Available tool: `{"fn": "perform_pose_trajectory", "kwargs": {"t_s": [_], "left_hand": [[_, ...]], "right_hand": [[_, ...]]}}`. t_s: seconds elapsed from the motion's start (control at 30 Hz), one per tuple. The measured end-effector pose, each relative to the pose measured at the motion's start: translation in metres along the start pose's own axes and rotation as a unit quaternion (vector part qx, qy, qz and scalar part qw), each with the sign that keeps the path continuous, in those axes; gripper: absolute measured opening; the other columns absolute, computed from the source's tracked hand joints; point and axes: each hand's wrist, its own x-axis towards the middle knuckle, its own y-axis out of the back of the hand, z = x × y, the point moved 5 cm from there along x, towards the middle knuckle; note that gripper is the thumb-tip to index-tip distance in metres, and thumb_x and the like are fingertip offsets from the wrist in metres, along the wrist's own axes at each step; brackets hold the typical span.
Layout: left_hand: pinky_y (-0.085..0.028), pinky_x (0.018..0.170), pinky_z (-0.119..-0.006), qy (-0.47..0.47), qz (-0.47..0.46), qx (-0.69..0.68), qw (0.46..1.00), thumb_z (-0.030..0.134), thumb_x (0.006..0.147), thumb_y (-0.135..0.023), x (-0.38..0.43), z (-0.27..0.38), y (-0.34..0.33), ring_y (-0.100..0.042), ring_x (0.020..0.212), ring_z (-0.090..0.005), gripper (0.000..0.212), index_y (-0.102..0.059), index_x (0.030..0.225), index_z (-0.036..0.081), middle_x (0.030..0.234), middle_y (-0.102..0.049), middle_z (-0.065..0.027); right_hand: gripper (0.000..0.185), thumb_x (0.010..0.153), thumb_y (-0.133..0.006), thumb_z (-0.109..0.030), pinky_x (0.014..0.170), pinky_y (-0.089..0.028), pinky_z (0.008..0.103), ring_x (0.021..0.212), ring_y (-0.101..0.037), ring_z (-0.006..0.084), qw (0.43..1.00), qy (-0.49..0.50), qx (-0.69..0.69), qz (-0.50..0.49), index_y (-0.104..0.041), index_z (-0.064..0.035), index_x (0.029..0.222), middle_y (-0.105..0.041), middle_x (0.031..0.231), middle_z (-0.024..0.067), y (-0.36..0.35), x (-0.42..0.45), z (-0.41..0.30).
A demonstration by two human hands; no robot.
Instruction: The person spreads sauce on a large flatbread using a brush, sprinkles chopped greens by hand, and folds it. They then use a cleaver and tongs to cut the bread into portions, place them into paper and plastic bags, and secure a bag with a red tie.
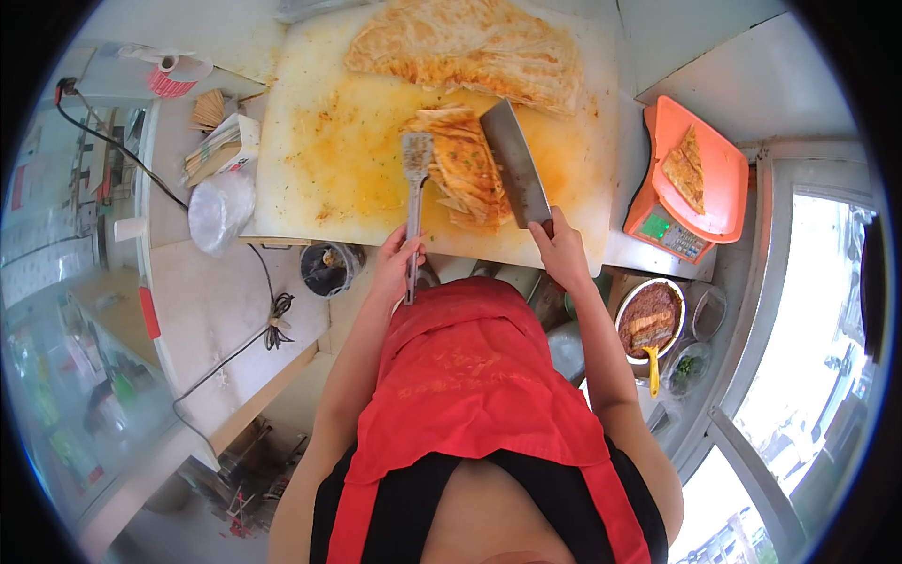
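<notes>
My left hand (396,262) grips metal food tongs (415,201), their broad slotted end lying against the left side of a cut stack of browned flatbread (465,166). In my right hand (564,247) is a cleaver (516,163), held by its handle with the wide blade along the stack's right side. Whether the blade touches the bread I cannot tell. Beyond the stack, a large folded piece of flatbread (472,53) lies at the far side of the oil-stained white cutting board (310,197).
On the right stands an orange scale (726,190) with a flatbread wedge (685,171) in its pan. Below it is a bowl of reddish-brown paste (652,310) with a yellow-handled tool. At left are plastic bags (220,211), a lined bin (330,269) and a black cable (278,321).
</notes>
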Motion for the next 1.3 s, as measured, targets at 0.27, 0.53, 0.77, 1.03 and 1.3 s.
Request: {"fn": "perform_pose_trajectory", "kwargs": {"t_s": [0.27, 0.53, 0.77, 1.03, 1.3], "left_hand": [[-0.045, 0.057, -0.021, 0.026, -0.003, 0.022, 0.999, 0.009, 0.088, -0.054, 0.018, -0.004, 0.011, -0.052, 0.067, -0.0094, 0.028, -0.051, 0.114, 0.001, 0.088, -0.057, -0.0043], [-0.043, 0.061, -0.020, -0.125, 0.237, 0.186, 0.946, 0.013, 0.085, -0.058, 0.020, 0.077, 0.083, -0.053, 0.069, -0.0083, 0.038, -0.047, 0.119, 0.000, 0.089, -0.058, -0.0049], [-0.037, 0.093, -0.040, -0.492, 0.196, 0.681, 0.506, 0.026, 0.076, -0.064, 0.063, 0.209, -0.047, -0.049, 0.105, -0.0360, 0.052, -0.048, 0.117, -0.002, 0.115, -0.050, -0.0231], [-0.047, 0.066, -0.033, -0.339, -0.192, 0.778, 0.494, 0.011, 0.071, -0.055, 0.135, 0.142, -0.061, -0.055, 0.076, -0.0234, 0.007, -0.056, 0.077, 0.007, 0.075, -0.055, -0.0060], [-0.046, 0.059, -0.031, -0.338, -0.192, 0.781, 0.489, 0.011, 0.065, -0.054, 0.132, 0.145, -0.064, -0.053, 0.067, -0.0202, 0.005, -0.053, 0.069, 0.008, 0.068, -0.052, -0.0059]], "right_hand": [[0.023, 0.084, -0.057, -0.019, 0.060, -0.044, 0.0487, 0.069, -0.057, 0.0427, 0.997, -0.019, -0.075, -0.019, -0.042, -0.0030, 0.089, -0.059, 0.071, 0.0213, -0.017, -0.013, 0.010], [0.022, 0.082, -0.058, -0.025, 0.052, -0.045, 0.0435, 0.059, -0.058, 0.0336, 0.965, 0.112, -0.237, -0.004, -0.046, -0.0083, 0.086, -0.058, 0.063, 0.0115, 0.037, 0.039, -0.040], [0.008, 0.084, -0.049, -0.020, 0.050, -0.044, 0.0427, 0.059, -0.058, 0.0314, 0.858, 0.281, -0.375, -0.210, -0.049, -0.0123, 0.087, -0.058, 0.066, 0.0113, -0.007, 0.150, -0.121], [0.009, 0.082, -0.049, -0.016, 0.047, -0.047, 0.0411, 0.059, -0.062, 0.0288, 0.816, 0.178, -0.449, -0.318, -0.049, -0.0119, 0.089, -0.060, 0.067, 0.0105, -0.045, 0.176, -0.114], [0.010, 0.081, -0.050, -0.015, 0.042, -0.048, 0.0396, 0.055, -0.062, 0.0291, 0.809, 0.211, -0.419, -0.354, -0.047, -0.0099, 0.088, -0.061, 0.069, 0.0092, -0.059, 0.191, -0.089]]}}
